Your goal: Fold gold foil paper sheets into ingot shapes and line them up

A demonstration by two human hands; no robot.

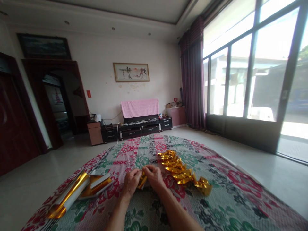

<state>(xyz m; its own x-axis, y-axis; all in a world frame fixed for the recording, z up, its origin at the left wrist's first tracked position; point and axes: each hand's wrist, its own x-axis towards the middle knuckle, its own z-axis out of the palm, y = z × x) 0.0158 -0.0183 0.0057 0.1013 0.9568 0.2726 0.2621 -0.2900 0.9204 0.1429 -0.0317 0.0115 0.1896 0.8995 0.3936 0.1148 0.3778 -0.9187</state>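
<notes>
Both hands meet over the flowered cloth, near the middle of the view. My left hand is closed, its thumb and fingers pinching a small piece of gold foil. The fingers of my right hand pinch the same piece from the other side and partly cover it. To the right lies a row of folded gold foil pieces, reaching from the back toward the front right. A roll of gold and white foil rests at the left, beside a stack of gold and white sheets.
The patterned cloth covers a wide round surface. Beyond it stand a low black cabinet with a pink cloth above, and a small brown cabinet. Large windows are on the right.
</notes>
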